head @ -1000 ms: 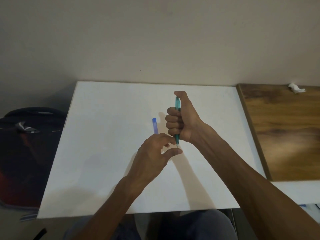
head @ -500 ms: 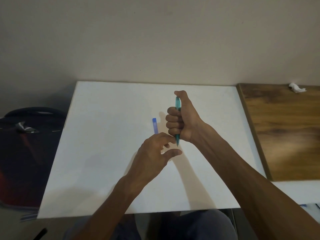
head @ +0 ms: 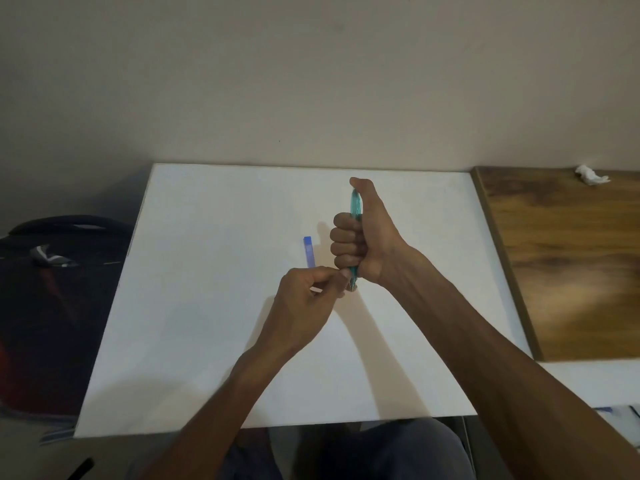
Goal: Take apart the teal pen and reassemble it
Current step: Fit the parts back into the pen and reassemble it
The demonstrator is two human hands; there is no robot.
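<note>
my right hand (head: 363, 237) fists the teal pen (head: 355, 206) upright over the surface (head: 207, 323); my left hand (head: 308, 299) pinches its tip at 6 o'clock. twisting too hard could fling small parts loose.

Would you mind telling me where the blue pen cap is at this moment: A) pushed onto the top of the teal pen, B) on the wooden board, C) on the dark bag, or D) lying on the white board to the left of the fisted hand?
D: the blue cap lies on the white board, left of the right hand that grips the teal pen.
</note>
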